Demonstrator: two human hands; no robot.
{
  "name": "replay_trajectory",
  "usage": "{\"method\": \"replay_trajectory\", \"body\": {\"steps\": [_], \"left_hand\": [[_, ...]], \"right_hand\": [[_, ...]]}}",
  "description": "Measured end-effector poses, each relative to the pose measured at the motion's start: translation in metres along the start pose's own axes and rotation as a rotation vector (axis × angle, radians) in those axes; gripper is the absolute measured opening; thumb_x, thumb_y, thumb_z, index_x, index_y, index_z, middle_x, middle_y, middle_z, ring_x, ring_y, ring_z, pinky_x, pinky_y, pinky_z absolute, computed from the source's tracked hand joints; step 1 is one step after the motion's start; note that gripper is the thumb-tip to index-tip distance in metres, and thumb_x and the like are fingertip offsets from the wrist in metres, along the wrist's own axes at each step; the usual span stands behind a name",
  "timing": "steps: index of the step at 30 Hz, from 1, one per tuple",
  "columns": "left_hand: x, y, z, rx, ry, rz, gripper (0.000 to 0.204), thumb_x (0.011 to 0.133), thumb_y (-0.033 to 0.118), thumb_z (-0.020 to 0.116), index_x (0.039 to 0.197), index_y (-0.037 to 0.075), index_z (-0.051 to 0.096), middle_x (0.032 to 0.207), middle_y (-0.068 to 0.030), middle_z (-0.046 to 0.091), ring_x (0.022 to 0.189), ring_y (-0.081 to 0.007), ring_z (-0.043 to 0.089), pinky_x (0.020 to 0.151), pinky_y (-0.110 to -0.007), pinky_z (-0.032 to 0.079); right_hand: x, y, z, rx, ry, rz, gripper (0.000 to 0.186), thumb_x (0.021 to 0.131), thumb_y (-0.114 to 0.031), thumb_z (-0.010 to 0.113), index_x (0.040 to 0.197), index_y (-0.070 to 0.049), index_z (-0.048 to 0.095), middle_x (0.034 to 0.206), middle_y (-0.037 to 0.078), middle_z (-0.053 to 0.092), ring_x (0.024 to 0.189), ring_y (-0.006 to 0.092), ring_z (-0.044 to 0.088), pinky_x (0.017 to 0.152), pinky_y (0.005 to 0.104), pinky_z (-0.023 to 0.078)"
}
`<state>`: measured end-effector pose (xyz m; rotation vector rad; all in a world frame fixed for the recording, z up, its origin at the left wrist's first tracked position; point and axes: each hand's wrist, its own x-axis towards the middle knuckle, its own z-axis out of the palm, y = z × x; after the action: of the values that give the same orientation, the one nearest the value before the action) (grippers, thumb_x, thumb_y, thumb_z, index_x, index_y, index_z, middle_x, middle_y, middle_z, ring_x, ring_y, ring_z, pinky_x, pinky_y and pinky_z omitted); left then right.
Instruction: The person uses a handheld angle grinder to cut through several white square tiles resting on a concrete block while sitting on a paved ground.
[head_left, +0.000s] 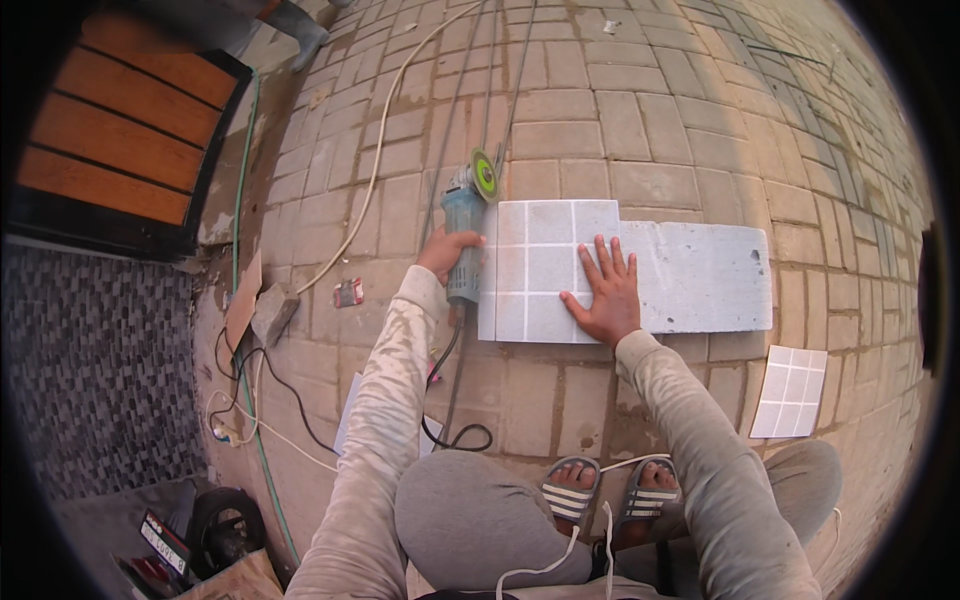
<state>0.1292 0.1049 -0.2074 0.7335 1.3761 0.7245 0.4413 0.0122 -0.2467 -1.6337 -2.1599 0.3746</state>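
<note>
My left hand (pixel 446 250) grips the body of a teal angle grinder (pixel 463 270), whose green disc (pixel 484 175) points upward, just left of a gridded light grey tile (pixel 537 240). My right hand (pixel 604 295) lies on that tile with its fingers spread. The tile rests on a long pale grey slab (pixel 700 275) with small pits, which extends to the right. A smaller gridded tile piece (pixel 788 392) lies on the paving at the lower right. A black cord runs down from the grinder and loops beside my knee.
An orange-slatted panel (pixel 125 130) stands at the upper left, near another person's boot (pixel 308 45). A stone (pixel 272 318), cardboard (pixel 243 300), cables and a small red-and-white packet (pixel 348 292) lie left of the grinder. A wheel (pixel 222 535) is at the lower left.
</note>
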Motion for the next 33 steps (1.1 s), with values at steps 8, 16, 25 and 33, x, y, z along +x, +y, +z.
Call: {"method": "replay_trajectory", "body": {"steps": [8, 16, 25, 33], "left_hand": [[-0.008, 0.006, 0.012, -0.034, 0.046, -0.004, 0.025, 0.080, 0.004, 0.073, 0.100, 0.001, 0.058, 0.079, -0.0094, 0.065, 0.059, -0.0221, 0.066, 0.052, -0.038, 0.055], [-0.007, 0.006, 0.009, -0.020, 0.024, -0.010, 0.026, 0.080, 0.003, 0.073, 0.100, 0.002, 0.058, 0.078, -0.0087, 0.064, 0.059, -0.0222, 0.066, 0.052, -0.038, 0.055], [-0.009, 0.005, 0.010, -0.007, 0.020, -0.016, 0.025, 0.080, 0.003, 0.073, 0.100, 0.002, 0.058, 0.078, -0.0088, 0.064, 0.059, -0.0219, 0.066, 0.052, -0.038, 0.055], [-0.012, 0.003, 0.009, -0.006, 0.041, -0.026, 0.028, 0.079, 0.004, 0.073, 0.102, 0.001, 0.058, 0.080, -0.0091, 0.065, 0.060, -0.0220, 0.066, 0.052, -0.038, 0.055]], "right_hand": [[-0.001, 0.003, 0.000, -0.012, -0.015, 0.008, 0.083, 0.089, -0.054, 0.066, 0.157, -0.012, 0.044, 0.168, 0.018, 0.029, 0.156, 0.0416, 0.021, 0.124, 0.0627, 0.012], [-0.001, 0.001, -0.001, -0.017, -0.026, 0.015, 0.084, 0.088, -0.054, 0.067, 0.157, -0.012, 0.044, 0.168, 0.018, 0.029, 0.156, 0.0412, 0.020, 0.125, 0.0619, 0.012], [-0.001, 0.002, -0.001, -0.012, -0.012, 0.014, 0.083, 0.088, -0.054, 0.067, 0.156, -0.012, 0.045, 0.168, 0.018, 0.029, 0.156, 0.0409, 0.021, 0.125, 0.0616, 0.012], [-0.001, 0.001, -0.001, -0.009, -0.004, 0.014, 0.082, 0.088, -0.053, 0.067, 0.156, -0.012, 0.046, 0.168, 0.018, 0.030, 0.156, 0.0406, 0.021, 0.125, 0.0613, 0.013]]}}
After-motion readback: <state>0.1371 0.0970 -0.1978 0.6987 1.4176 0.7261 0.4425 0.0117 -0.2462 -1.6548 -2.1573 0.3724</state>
